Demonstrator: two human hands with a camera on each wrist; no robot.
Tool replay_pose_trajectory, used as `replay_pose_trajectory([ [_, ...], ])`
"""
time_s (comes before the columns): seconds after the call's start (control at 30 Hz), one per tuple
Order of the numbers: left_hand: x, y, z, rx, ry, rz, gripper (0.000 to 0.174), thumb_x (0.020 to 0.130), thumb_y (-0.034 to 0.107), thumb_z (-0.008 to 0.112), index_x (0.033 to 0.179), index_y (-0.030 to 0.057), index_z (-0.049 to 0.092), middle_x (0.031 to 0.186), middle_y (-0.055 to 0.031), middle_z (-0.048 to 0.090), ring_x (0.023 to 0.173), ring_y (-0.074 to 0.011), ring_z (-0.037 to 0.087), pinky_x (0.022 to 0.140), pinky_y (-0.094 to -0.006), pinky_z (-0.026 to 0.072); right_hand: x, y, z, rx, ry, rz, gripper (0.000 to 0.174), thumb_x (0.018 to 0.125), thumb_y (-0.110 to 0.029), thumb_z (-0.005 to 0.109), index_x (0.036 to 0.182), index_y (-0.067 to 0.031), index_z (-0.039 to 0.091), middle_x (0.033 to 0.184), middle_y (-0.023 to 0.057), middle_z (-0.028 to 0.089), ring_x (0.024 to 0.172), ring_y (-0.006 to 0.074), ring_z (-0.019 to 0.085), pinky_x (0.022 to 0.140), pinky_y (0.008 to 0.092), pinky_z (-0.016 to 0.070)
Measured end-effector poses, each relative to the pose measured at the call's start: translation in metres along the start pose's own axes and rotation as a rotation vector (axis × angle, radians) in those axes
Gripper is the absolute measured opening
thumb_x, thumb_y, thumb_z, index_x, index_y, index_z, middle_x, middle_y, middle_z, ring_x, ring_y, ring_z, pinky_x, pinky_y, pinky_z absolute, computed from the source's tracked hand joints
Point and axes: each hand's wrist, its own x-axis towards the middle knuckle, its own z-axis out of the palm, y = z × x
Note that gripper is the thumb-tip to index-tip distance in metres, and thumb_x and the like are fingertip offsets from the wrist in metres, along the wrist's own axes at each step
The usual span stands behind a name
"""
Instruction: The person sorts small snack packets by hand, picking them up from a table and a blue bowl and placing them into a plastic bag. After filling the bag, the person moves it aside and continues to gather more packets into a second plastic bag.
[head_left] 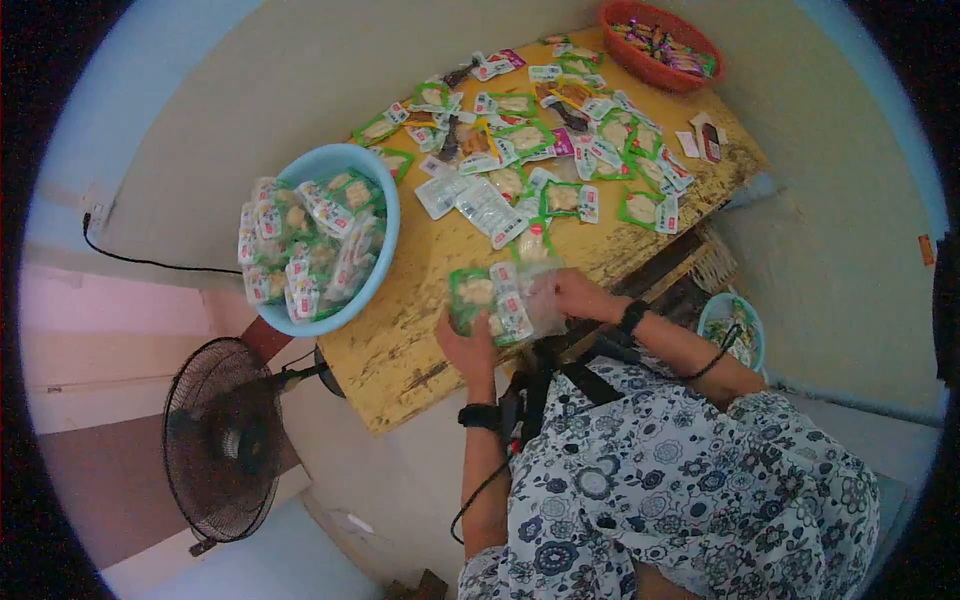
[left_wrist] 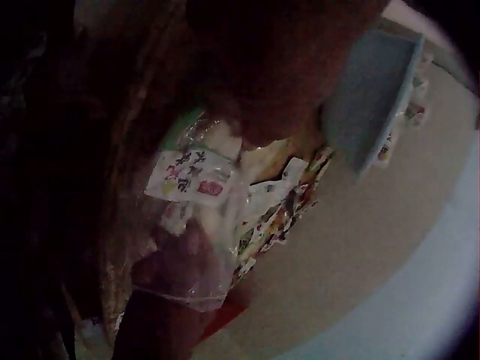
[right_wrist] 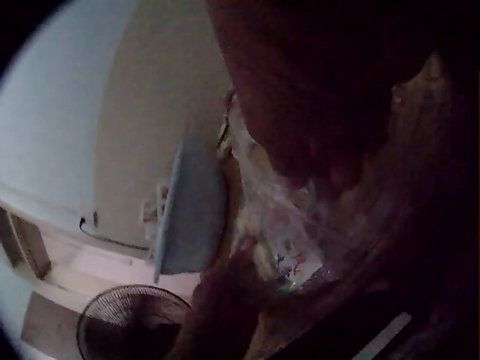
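Observation:
In the head view a clear plastic bag point(head_left: 543, 300) with green-and-white food packets point(head_left: 478, 291) is held over the table's near edge. My left hand point(head_left: 468, 345) grips the packets at the bag's left side, thumb on the front. At the other side my right hand point(head_left: 585, 296) holds the clear plastic. The left wrist view shows a white label point(left_wrist: 191, 176) through the film, and my right hand point(left_wrist: 176, 262) behind or inside the film; which is unclear. Dark in the right wrist view, my right hand point(right_wrist: 307, 112) is over the crinkled bag point(right_wrist: 281, 225).
Many loose packets point(head_left: 520, 140) lie across the yellow worn table point(head_left: 400, 375). A blue basin point(head_left: 392, 225) full of packets is at the left, a red basket point(head_left: 655, 72) at the far right corner. A black fan point(head_left: 222, 440) stands left; another blue container point(head_left: 760, 335) is lower right.

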Motion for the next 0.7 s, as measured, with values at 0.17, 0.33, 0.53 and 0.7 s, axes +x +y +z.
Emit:
replay_pose_trajectory([
  [0.17,0.001,0.004,-0.003,0.010,-0.035,-0.039,0.065,0.081,0.027,0.076,0.129,-0.0070,0.049,0.121,-0.0219,0.053,0.114,-0.0341,0.052,0.098,-0.0426,0.0420,-0.031,0.001,-0.036,0.293,0.218,0.263,0.055,0.092,-0.036,0.064,0.132,-0.0016,0.048,0.103,0.0074,0.067,0.088,0.0178,0.064,0.075,0.0344,0.0540],
  [0.33,0.004,0.004,-0.003,0.001,-0.093,-0.039,0.068,0.082,0.029,0.075,0.132,-0.0086,0.046,0.125,-0.0238,0.051,0.118,-0.0356,0.051,0.101,-0.0432,0.0401,-0.025,0.017,-0.001,0.243,0.263,-0.061,0.085,0.089,-0.033,0.070,0.151,-0.0018,0.021,0.104,0.0085,0.063,0.093,0.0152,0.060,0.075,0.0310,0.0527],
  [0.53,0.003,-0.002,0.001,0.032,-0.050,0.000,0.074,0.084,0.032,0.074,0.135,-0.0119,0.042,0.131,-0.0265,0.049,0.122,-0.0375,0.049,0.105,-0.0436,0.0372,-0.024,-0.045,0.000,0.263,0.203,0.147,0.090,0.078,-0.036,0.079,0.144,-0.0004,0.029,0.097,0.0113,0.065,0.102,0.0251,0.060,0.092,0.0364,0.0461],
  [0.7,-0.001,0.005,0.002,0.040,-0.062,-0.030,0.076,0.085,0.032,0.073,0.137,-0.0119,0.039,0.135,-0.0270,0.047,0.124,-0.0363,0.047,0.106,-0.0431,0.0367,0.011,0.029,0.030,0.237,0.290,-0.005,0.048,0.076,-0.023,0.075,0.116,-0.0046,0.056,0.080,0.0102,0.060,0.073,0.0227,0.060,0.067,0.0388,0.0487],
])
